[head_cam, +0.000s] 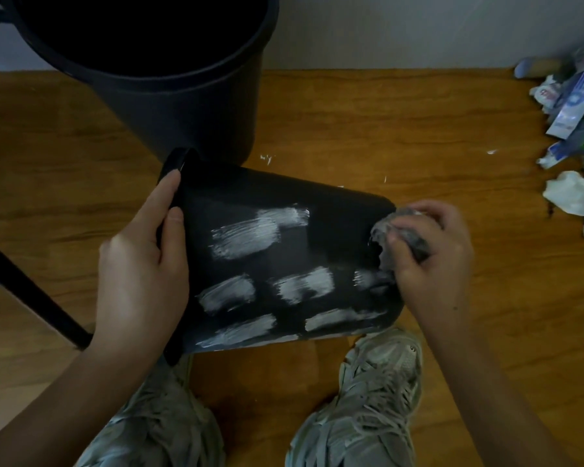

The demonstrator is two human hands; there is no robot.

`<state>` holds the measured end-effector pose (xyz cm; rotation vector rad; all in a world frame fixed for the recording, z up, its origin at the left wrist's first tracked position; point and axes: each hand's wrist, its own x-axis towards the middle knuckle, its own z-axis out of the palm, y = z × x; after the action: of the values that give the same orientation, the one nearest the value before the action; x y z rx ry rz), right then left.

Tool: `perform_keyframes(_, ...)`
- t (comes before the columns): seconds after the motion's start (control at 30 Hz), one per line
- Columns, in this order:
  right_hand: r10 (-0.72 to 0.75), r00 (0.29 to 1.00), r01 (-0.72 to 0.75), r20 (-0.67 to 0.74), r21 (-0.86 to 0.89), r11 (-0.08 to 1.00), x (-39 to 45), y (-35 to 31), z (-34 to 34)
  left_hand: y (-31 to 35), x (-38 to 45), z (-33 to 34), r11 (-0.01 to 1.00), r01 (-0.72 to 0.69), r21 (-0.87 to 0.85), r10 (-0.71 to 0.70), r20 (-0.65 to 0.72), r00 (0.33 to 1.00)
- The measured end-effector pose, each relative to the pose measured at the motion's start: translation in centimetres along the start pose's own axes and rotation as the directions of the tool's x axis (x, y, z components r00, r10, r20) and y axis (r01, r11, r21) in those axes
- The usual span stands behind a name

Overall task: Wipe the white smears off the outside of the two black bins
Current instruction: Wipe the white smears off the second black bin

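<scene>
— Bin (284, 251) first: where is it?

— On its side above the wooden floor (452, 129), just in front of the two shoes (361, 399). The rim end lies toward the left hand (142, 264), the closed base toward the right hand (432, 251). It sits between the two hands.

— So the long axis?

— It runs across the view, rim at left, base at right, dropping slightly toward the right. The mouth points left, away from the cloth.

— What is the left hand doing?

— It grips the bin's rim: thumb curled over the outer wall, fingers hooked round the rim edge.

— And the right?

— Its fingers are curled round a bunched grey cloth (402, 237), which is pressed against the bin at the base end, upper part of the wall.

— The smears?

— White smears (246, 237) streak the wall facing up: one big patch nearer the rim, several lower down, and a thinner one right by the cloth.

— The other bin?

— A bigger bin (169, 79) stands upright just behind the lying one, mouth up, nearly touching its rim end. I cannot see smears on the side shown.

— Anything else near the bin?

— A heap of litter (573, 106), crumpled paper and wrappers, lies on the floor well off beyond its base end. A dark leg (31, 291) slants past the rim end, beside the left wrist. Small white flecks dot the floor just behind the bin.
</scene>
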<state>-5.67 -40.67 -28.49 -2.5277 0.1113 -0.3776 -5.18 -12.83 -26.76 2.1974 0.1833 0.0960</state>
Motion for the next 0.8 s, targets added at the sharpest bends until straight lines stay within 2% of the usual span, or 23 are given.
perform_keyframes(0.07,0.05,0.999,-0.05,-0.012,-0.015,0.999,0.7,-0.5,0.5,0.2,-0.3,-0.1,1.0,0.006,-0.005,-0.006,0.003,1.0)
perform_keyframes(0.13,0.04,0.999,-0.04,0.009,-0.009,0.999,1.3,-1.8,1.2,0.6,-0.6,-0.2,1.0,0.001,-0.007,-0.001,0.003,1.0)
perform_keyframes(0.3,-0.184,0.968,0.176,0.171,0.059,0.983,2.8,-6.8,3.5,0.6,-0.6,-0.3,1.0,0.017,-0.016,-0.017,0.01,1.0)
perform_keyframes(0.4,-0.278,0.941,0.271,0.191,0.061,0.961,2.4,-8.0,4.0,0.5,-0.5,-0.3,1.0,0.008,-0.027,-0.008,0.012,1.0)
perform_keyframes(0.53,-0.279,0.948,0.271,0.154,0.071,0.96,0.3,-6.6,2.6,0.4,-0.6,-0.3,0.999,0.002,-0.042,-0.001,0.03,1.0)
perform_keyframes(0.67,-0.187,0.966,0.184,0.177,0.035,0.982,2.8,-7.1,3.9,0.3,-0.6,-0.2,0.998,0.015,-0.055,-0.013,0.043,0.999)
perform_keyframes(0.8,-0.21,0.959,0.21,0.189,0.022,0.978,2.0,-7.1,3.6,0.1,-0.3,-0.1,0.997,0.024,-0.073,-0.021,0.049,0.999)
